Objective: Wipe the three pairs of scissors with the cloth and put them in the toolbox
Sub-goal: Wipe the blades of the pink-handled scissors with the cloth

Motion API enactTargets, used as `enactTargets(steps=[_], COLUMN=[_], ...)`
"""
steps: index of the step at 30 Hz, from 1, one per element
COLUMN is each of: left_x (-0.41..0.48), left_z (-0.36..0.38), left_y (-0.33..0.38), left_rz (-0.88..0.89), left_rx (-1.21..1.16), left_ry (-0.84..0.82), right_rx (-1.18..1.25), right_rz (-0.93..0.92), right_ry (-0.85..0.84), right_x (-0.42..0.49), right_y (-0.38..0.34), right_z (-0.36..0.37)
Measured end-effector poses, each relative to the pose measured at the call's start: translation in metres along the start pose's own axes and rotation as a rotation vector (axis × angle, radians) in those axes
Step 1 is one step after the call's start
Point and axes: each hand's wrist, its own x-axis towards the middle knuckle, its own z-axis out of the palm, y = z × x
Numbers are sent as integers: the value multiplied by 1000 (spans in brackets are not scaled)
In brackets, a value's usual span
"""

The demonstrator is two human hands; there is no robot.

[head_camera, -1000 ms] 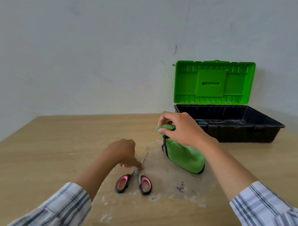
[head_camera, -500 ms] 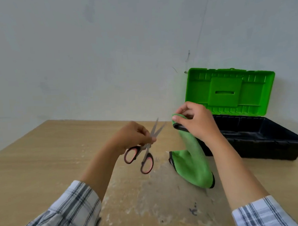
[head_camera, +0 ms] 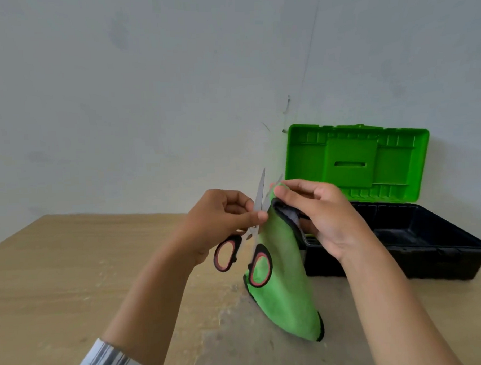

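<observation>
- Pinching the scissors [head_camera: 251, 233] near the pivot with fingers of the left hand [head_camera: 221, 221], long axis upright, blades parted.
- Pinching the cloth [head_camera: 285, 285] top with right hand [head_camera: 329, 220] fingers, against the right-side blade.

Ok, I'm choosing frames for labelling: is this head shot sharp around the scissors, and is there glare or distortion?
Head view: light soft and even, no glare; the scissors blades look slightly smeared, their handles clear; the cloth and toolbox read clearly; only a faint shadow on the table by the toolbox; wide-angle stretch shows toward the edges.
</observation>
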Motion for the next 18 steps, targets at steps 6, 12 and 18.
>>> enactTargets(steps=[6, 12, 18], left_x=[-2, -6, -10], left_z=[1, -10, -9], left_y=[0, 3, 10], left_rz=[-21, -8, 17], left_rx=[15, 193, 199], left_ry=[-35, -155, -44], right_rx=[-39, 29, 14], right_rz=[-67, -56, -61], right_ry=[92, 168, 141], right_x=[4, 7, 4], right_y=[5, 3, 3], right_z=[4, -3, 5])
